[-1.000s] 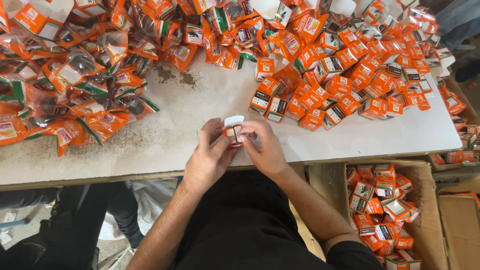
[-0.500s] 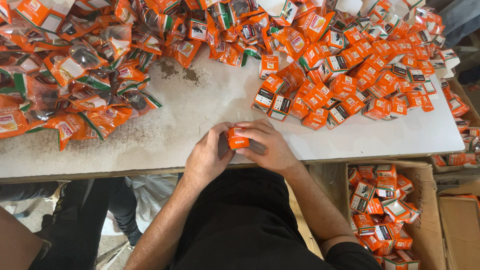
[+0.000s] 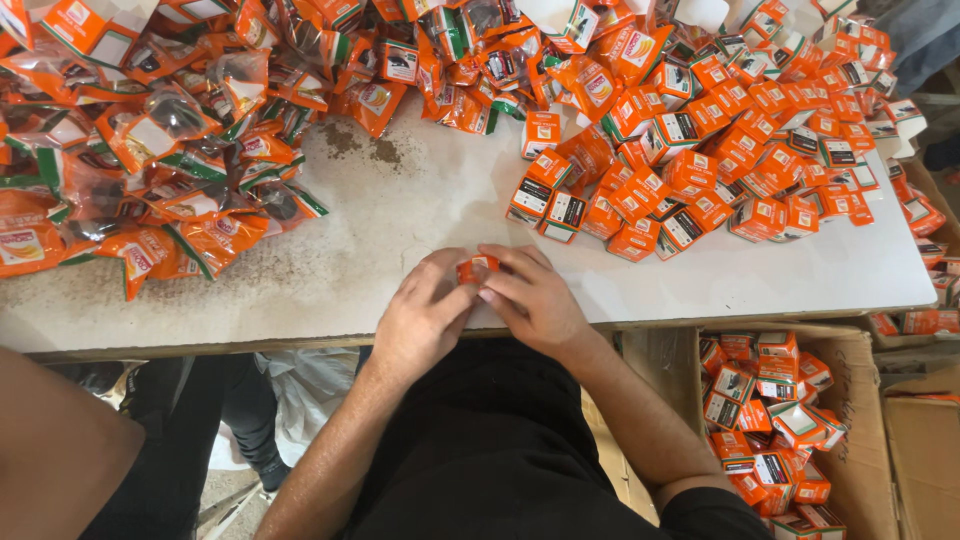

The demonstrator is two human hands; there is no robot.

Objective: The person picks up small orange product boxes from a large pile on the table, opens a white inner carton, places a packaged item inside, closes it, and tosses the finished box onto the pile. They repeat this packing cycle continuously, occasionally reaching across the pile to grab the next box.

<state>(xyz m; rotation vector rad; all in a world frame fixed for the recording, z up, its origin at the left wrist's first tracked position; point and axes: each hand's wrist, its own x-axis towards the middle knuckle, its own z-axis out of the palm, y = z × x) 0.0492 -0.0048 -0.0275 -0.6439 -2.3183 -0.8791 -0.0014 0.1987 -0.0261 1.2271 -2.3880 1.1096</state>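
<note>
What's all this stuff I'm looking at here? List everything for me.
small box: one, orange, held between both hands at the table's near edge
loose boxes: a large heap, orange with white and black panels, table's right half
plastic packets: a large heap, orange with green trim, table's left half
table: one, white and stained, centre
cardboard carton: one, brown, lower right, holding more orange boxes
another person's arm: one, lower left
left hand: on the small box
right hand: on the small box

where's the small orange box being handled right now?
Head view: the small orange box sits between the left hand and right hand, at the white table's near edge, centre frame.
</note>
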